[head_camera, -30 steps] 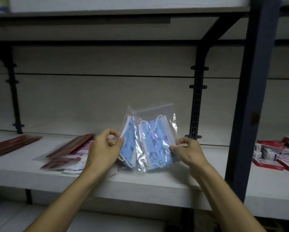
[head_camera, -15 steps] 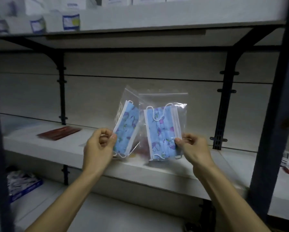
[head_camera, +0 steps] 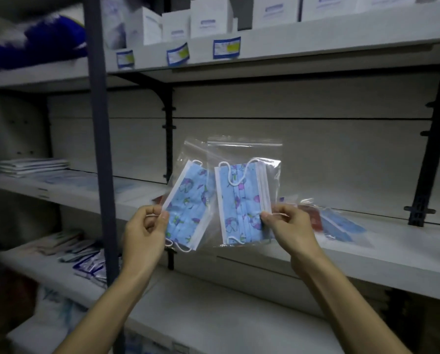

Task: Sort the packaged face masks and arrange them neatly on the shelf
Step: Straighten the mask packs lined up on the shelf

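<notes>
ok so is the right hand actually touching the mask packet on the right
Touching. The head view shows the right hand pinching the lower right edge of the right mask packet between thumb and fingertips, holding it up in front of the shelf.

Two bagged blue masks (head_camera: 188,208) (head_camera: 241,205), two hands (head_camera: 143,236) (head_camera: 294,232), three shelf labels (head_camera: 226,48).

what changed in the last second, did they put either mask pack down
No. The two packs were lifted off the shelf and are now held up in front of it, and the view has swung left along the shelving. The left hand still pinches the left pack, the right hand the right pack, side by side as before.
</notes>
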`<state>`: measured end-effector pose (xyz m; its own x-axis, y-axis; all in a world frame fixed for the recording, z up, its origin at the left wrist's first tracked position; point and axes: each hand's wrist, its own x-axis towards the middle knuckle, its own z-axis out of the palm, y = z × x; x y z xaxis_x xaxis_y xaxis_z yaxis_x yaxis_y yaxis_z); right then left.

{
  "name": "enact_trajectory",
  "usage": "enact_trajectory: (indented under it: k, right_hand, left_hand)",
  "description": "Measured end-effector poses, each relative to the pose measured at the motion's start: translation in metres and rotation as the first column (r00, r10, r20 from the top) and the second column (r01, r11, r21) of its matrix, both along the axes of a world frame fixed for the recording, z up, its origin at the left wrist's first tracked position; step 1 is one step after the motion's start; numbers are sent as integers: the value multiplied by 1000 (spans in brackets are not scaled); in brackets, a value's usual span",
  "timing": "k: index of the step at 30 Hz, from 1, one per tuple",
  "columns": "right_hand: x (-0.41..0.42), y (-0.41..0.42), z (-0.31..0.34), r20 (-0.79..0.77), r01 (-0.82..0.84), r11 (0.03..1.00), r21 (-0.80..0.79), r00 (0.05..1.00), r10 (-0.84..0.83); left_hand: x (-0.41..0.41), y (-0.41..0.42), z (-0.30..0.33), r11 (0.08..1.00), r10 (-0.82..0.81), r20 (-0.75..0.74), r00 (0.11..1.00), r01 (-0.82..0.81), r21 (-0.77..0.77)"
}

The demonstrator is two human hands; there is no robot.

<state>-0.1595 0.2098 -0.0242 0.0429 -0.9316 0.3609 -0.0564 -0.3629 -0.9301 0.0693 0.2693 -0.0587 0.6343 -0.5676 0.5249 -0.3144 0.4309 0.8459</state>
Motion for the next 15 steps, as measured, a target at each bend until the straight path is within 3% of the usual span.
enact_trajectory:
  k: [15]
  right_hand:
    - [204,25,-25,-5,-152,988,10,988,152]
  left_hand:
    - [181,65,-38,980,201,-110,973,-201,9]
